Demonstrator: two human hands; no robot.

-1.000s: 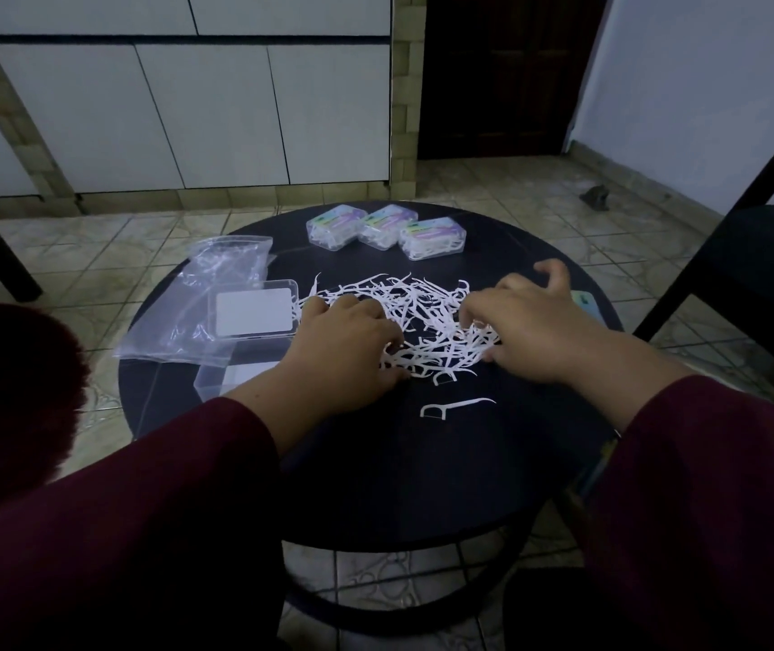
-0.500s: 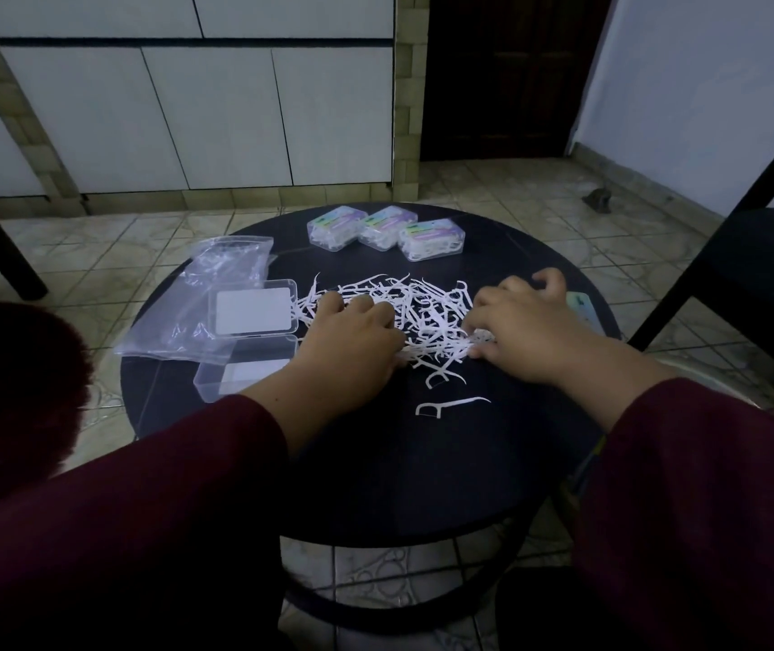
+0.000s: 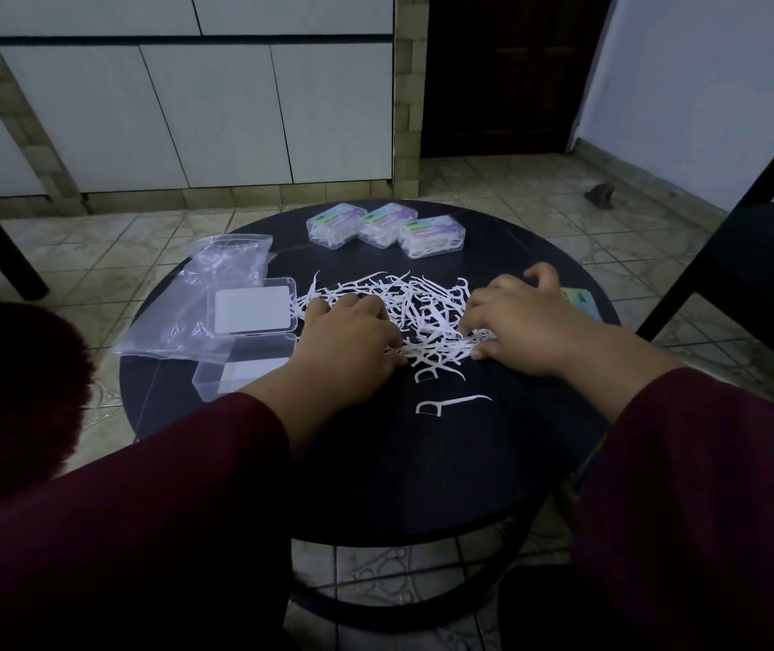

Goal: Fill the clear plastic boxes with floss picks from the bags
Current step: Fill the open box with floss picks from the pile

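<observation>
A loose pile of white floss picks [image 3: 415, 307] lies spread on the round black table [image 3: 422, 472]. My left hand [image 3: 347, 343] sits on the pile's left side, fingers curled down into the picks. My right hand [image 3: 523, 321] is on the right side, with thumb and fingers pinching a bunch of picks. An open clear plastic box lies left of my left hand, its lid [image 3: 251, 305] flat and its base [image 3: 239, 371] holding no picks. Two stray picks [image 3: 450, 404] lie nearer me.
Three closed boxes [image 3: 387, 227] filled with picks stand in a row at the table's far edge. A crumpled clear plastic bag [image 3: 192, 305] lies at the left under the open box. A coloured card [image 3: 582, 303] shows behind my right hand. A dark chair [image 3: 760, 256] stands at the right.
Both hands have drawn slightly closer together across the pile, bunching the picks between them. The boxes and bag have not moved.
</observation>
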